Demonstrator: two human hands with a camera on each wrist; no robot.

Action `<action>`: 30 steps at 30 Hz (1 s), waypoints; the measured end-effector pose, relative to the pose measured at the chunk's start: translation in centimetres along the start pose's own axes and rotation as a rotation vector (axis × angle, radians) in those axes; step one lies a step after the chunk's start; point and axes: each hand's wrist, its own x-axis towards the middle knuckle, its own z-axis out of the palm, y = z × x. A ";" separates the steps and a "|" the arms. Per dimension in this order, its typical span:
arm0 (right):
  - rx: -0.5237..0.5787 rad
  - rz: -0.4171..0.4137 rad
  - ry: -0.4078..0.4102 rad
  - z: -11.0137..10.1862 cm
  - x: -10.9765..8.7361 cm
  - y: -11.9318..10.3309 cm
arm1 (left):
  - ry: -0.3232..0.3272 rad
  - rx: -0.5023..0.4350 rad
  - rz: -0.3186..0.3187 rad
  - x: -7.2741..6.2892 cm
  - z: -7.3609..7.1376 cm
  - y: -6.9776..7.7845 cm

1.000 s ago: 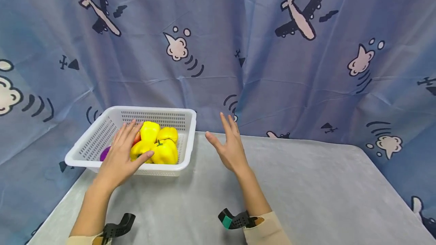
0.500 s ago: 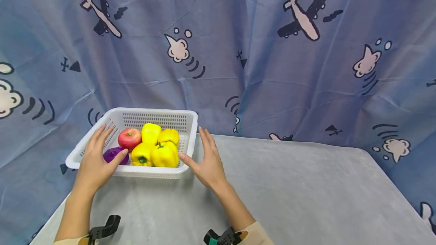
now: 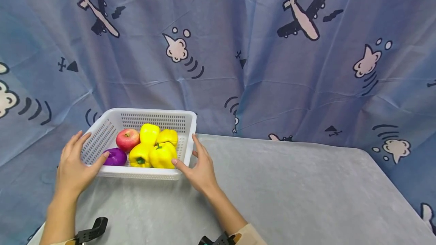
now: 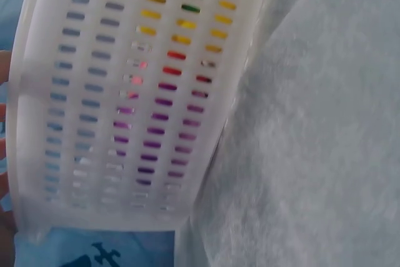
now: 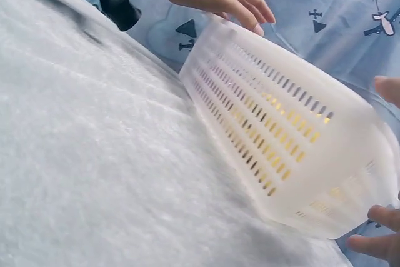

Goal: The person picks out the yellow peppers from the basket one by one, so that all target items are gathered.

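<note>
A white perforated plastic basket sits at the table's left. It holds a red apple, a purple round vegetable or fruit and several yellow bell peppers. My left hand is at the basket's front left corner, thumb over the front rim, fingers spread along the left side. At the front right corner, my right hand has its thumb above the rim and its fingers beside the right wall. In the right wrist view, the right fingertips lie close against the basket's end; firm contact cannot be made out.
A grey cloth-covered table stretches to the right of the basket. Behind it hangs a blue curtain printed with planes and clouds, close to the basket's back edge.
My left hand has moved left from above the basket to its left corner, uncovering the apple and purple item. My right hand has come left to the basket's right side.
</note>
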 end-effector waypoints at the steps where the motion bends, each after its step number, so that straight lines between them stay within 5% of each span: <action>1: 0.000 -0.003 -0.001 0.1 -0.1 0.1 | 0.004 -0.005 -0.005 0.0 -0.1 -0.2; 8: 0.009 -0.010 -0.011 0.6 -0.4 0.4 | -0.008 -0.034 -0.082 -0.2 -0.7 -1.0; 19: 0.171 0.086 -0.098 1.6 -0.4 0.5 | -0.221 -0.035 -0.455 0.7 -1.5 -1.3; 30: 0.268 0.126 -0.123 1.4 -0.2 0.2 | -0.276 0.004 -0.557 1.0 -1.1 -1.2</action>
